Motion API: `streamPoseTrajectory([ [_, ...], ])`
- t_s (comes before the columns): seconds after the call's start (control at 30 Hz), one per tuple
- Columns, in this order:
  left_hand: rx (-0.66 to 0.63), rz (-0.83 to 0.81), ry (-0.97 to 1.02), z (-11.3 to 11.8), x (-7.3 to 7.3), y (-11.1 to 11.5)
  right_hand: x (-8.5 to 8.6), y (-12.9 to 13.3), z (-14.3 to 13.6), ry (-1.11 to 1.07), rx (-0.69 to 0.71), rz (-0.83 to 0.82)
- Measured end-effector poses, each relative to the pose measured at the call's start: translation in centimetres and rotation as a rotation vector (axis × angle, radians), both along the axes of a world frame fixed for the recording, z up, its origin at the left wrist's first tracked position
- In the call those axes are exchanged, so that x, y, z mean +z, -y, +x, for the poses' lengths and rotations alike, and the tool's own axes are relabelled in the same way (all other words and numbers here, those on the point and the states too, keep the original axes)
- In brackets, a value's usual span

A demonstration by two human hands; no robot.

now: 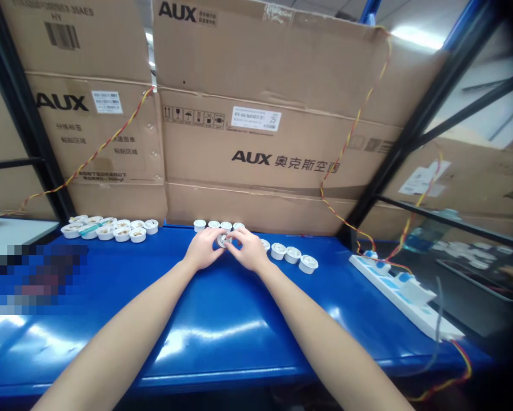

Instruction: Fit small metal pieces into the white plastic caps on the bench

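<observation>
Between my two hands is a small round white cup-like piece (223,240), its face turned toward me; its exact kind is too small to make out. My left hand (204,249) grips its left side with fingers and thumb. My right hand (244,249) pinches it from the right. Just behind my hands stands a short row of similar white round pieces (213,225). More of them (292,254) run in a slanting line to the right of my right hand, partly covered by it at the near end.
A cluster of white round pieces (121,233), with brownish contents, sits at the back left, with a teal item (89,229) across it. A long white power strip (404,297) with plugs lies along the right edge. Cardboard sheets (248,188) wall off the back of the blue table (213,337).
</observation>
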State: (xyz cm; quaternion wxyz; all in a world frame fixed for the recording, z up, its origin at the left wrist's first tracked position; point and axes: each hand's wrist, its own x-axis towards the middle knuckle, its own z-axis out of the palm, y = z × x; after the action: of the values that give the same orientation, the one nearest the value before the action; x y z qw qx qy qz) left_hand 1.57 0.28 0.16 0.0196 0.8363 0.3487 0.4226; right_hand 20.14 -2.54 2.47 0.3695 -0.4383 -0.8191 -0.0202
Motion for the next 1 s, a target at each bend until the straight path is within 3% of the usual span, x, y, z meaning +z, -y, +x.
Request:
streamPoseTrajectory([
  [0.37,-0.022,-0.061,0.041,-0.1,-0.1,0.1,-0.4,0.0,-0.4,-0.132,0.026,-0.059],
  [0.5,-0.03,-0.065,0.043,-0.1,-0.2,0.0,-0.5,-0.1,-1.1,-0.163,-0.041,-0.097],
  [0.63,-0.07,-0.038,0.021,-0.7,-0.5,-1.1,-0.4,-0.8,0.0,-0.026,-0.188,-0.098],
  [0.7,0.093,-0.07,0.113,-1.3,-1.1,-2.3,-0.4,-1.4,1.3,0.09,-0.306,-0.125],
  [0.8,0.378,-0.26,0.216,-2.0,-2.1,-4.4,-0.6,-2.1,3.2,0.237,-0.368,-0.216],
  [1.0,0.427,-0.439,0.031,-2.0,-2.4,-6.1,0.1,-2.4,4.5,0.308,-0.486,-0.318],
])
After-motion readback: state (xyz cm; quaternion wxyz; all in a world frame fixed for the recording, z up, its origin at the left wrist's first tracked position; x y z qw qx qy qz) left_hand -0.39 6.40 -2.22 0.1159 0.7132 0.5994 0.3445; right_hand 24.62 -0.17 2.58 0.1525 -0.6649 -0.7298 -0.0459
